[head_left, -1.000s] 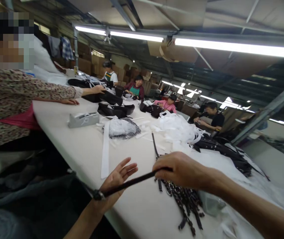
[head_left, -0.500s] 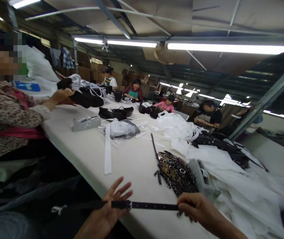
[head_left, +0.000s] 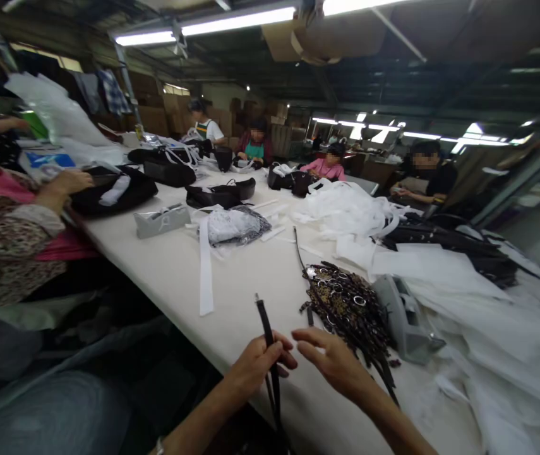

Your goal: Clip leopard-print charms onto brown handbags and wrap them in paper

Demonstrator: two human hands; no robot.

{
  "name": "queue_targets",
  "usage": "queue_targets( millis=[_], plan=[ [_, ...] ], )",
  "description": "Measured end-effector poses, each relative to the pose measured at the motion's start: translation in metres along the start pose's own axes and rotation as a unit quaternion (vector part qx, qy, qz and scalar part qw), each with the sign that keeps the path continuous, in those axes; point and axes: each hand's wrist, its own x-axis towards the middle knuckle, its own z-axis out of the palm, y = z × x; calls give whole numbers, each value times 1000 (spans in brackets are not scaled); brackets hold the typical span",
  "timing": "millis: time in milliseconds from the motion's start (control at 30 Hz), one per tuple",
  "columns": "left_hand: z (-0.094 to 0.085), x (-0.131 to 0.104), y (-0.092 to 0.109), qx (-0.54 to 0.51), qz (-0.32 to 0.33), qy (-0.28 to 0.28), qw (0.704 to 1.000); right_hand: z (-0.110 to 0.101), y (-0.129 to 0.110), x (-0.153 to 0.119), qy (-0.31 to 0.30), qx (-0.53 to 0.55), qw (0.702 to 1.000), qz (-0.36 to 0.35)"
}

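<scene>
My left hand (head_left: 263,360) holds a dark narrow strap (head_left: 266,322) between thumb and fingers. One end of the strap points up past the hand, and the rest hangs down over the table's near edge. Just to the right, my right hand (head_left: 329,357) is held with fingers apart, touching nothing I can see. Beyond it lies a pile of dark straps with metal rings (head_left: 345,300). A grey tape dispenser (head_left: 400,319) stands at the pile's right side.
White strips and sheets (head_left: 355,212) cover the right of the white table (head_left: 170,278). A clear bag of white pieces (head_left: 234,225), another dispenser (head_left: 162,220) and black bags (head_left: 220,193) lie farther back. A co-worker's hand (head_left: 68,182) is at the left; other people sit beyond.
The strap, stretched level between my hands before, now stands steeply in my left hand, which has closed on it. My right hand has let go and opened. The view has shifted.
</scene>
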Motion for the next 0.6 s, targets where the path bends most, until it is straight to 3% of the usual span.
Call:
queue_targets(
  millis=[100, 167, 233, 333, 400, 500, 600],
  plan=[
    [12, 17, 1, 80, -13, -31, 996, 35, -12, 27, -34, 123, 991, 29],
    [9, 26, 7, 176, -16, -32, 984, 44, -7, 41, -9, 216, 975, 57],
    [-1, 36, 18, 330, -16, -49, 942, 43, 9, 53, 34, 313, 947, 71],
    [-15, 61, 43, 534, -23, -51, 843, 32, 41, 70, 77, 411, 902, 104],
    [-14, 88, 60, 582, -4, -34, 812, 26, 62, 79, 82, 423, 893, 131],
    [5, 145, 74, 567, 70, -37, 820, 26, 84, 88, 79, 420, 894, 131],
    [29, 219, 68, 540, 132, -46, 830, 31, 95, 91, 68, 417, 897, 127]
  ],
)
